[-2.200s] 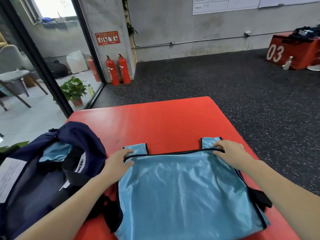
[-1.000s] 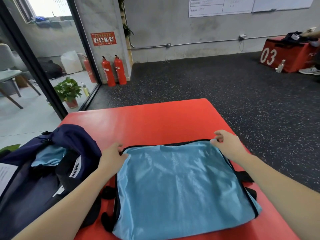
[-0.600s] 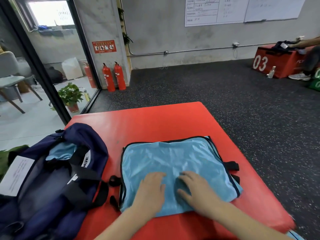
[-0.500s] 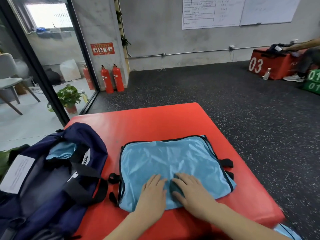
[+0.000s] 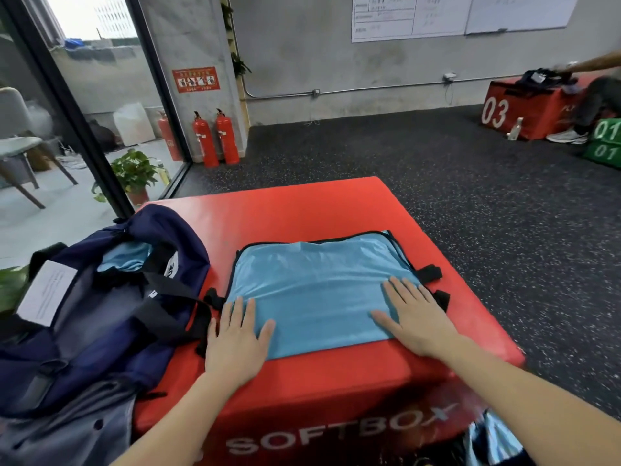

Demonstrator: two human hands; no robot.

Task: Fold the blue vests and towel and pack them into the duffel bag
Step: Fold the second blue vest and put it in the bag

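A light blue vest (image 5: 319,284) with black trim lies folded flat on the red soft box (image 5: 302,210). My left hand (image 5: 237,338) presses flat on its near left corner, fingers straight. My right hand (image 5: 415,317) lies flat on its near right corner. The navy duffel bag (image 5: 100,317) stands open at the left of the box, with light blue fabric (image 5: 124,258) showing inside it. More light blue fabric (image 5: 490,442) hangs below the box at the lower right.
Dark speckled floor surrounds the box. Two red fire extinguishers (image 5: 216,137) stand by the far wall near a glass door. A red box marked 03 (image 5: 524,109) and a green box (image 5: 605,142) sit far right, with another person's leg beside them.
The vest's top straps were folded under. My hands then came to the near middle of the vest and have now slid apart to its near corners, pressing it flat.
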